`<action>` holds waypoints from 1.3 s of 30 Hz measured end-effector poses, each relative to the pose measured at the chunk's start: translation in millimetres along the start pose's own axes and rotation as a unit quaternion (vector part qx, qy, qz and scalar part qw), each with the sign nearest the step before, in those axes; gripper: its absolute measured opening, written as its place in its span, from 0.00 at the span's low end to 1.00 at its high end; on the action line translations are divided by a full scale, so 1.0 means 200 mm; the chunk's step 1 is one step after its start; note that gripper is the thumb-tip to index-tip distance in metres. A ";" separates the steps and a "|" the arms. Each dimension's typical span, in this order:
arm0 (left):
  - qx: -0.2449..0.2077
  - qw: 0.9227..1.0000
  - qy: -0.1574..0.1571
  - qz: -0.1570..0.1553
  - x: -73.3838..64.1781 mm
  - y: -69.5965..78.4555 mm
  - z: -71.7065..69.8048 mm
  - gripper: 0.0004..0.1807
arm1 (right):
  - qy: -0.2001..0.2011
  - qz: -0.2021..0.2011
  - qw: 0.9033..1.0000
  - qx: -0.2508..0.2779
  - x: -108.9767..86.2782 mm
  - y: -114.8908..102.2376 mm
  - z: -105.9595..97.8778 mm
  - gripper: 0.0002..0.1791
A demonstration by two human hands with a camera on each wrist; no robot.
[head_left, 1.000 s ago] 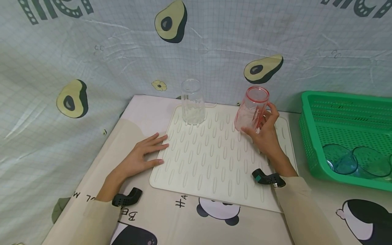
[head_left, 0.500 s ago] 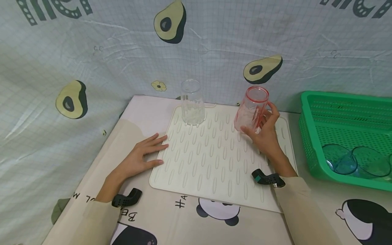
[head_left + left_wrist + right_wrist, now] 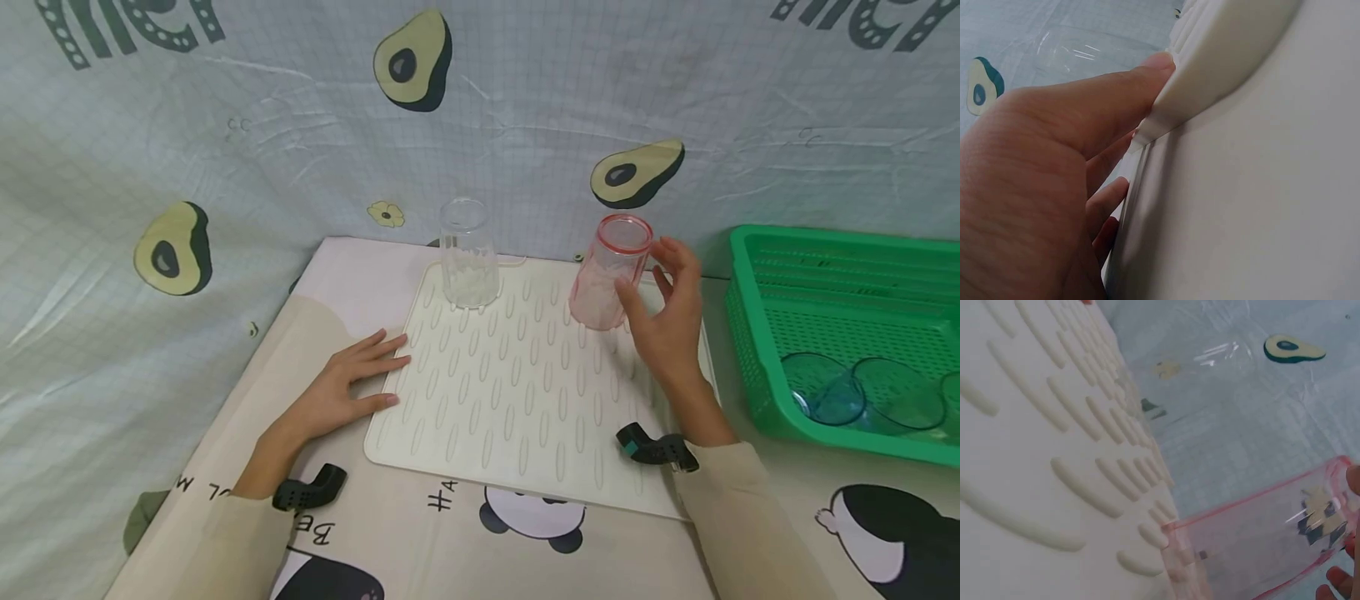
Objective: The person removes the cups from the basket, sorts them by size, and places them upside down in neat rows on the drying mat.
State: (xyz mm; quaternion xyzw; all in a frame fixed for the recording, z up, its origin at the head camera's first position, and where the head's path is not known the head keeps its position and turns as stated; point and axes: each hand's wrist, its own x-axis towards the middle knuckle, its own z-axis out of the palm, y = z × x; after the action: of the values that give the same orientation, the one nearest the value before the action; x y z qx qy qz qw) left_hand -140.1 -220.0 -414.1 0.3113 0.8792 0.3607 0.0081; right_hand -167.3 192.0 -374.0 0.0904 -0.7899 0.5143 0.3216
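A pink-tinted glass (image 3: 606,279) stands on the white ribbed mat (image 3: 517,400), toward its back right. Beside it my right hand (image 3: 671,325) has its fingers spread and loosely bent, with thumb and fingertips right at the glass's right side. In the right wrist view the pink glass (image 3: 1260,531) rises from the mat, and fingertips (image 3: 1338,578) show at the frame's edge. My left hand (image 3: 337,387) lies with straight fingers at the mat's left edge; its thumb (image 3: 1157,62) touches that edge in the left wrist view. A clear glass (image 3: 470,258) stands at the mat's back left.
A green plastic basket (image 3: 750,333) sits to the right of the mat, with several bluish glasses (image 3: 828,392) inside. An avocado-print cloth (image 3: 300,125) hangs behind and to the left. A printed cover (image 3: 450,558) lies under the mat.
My right hand has let go of the pink glass, spreading its fingers and shifting slightly right. The glass stays standing on the mat. My left hand keeps its place.
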 end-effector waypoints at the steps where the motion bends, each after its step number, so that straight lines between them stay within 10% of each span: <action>1: -0.001 1.000 0.001 0.002 0.00 0.00 0.00 0.31 | 0.002 -0.003 1.000 -0.002 0.00 -0.01 -0.01 0.34; 19: 0.009 1.000 -0.001 -0.007 -0.01 0.00 -0.01 0.31 | -0.080 -0.051 0.992 -0.085 0.02 -0.40 -0.36 0.32; 39: 0.010 1.000 0.008 0.019 0.00 -0.01 0.00 0.29 | -0.250 -0.083 0.949 -0.172 -0.06 -0.21 -0.91 0.35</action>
State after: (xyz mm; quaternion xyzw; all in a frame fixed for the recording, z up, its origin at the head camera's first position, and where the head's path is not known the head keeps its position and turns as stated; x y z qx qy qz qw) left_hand -140.3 -221.0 -415.9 0.3250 0.8766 0.3547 -0.0091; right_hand -62.9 329.3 -301.2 0.2243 -0.9114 0.3027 0.1657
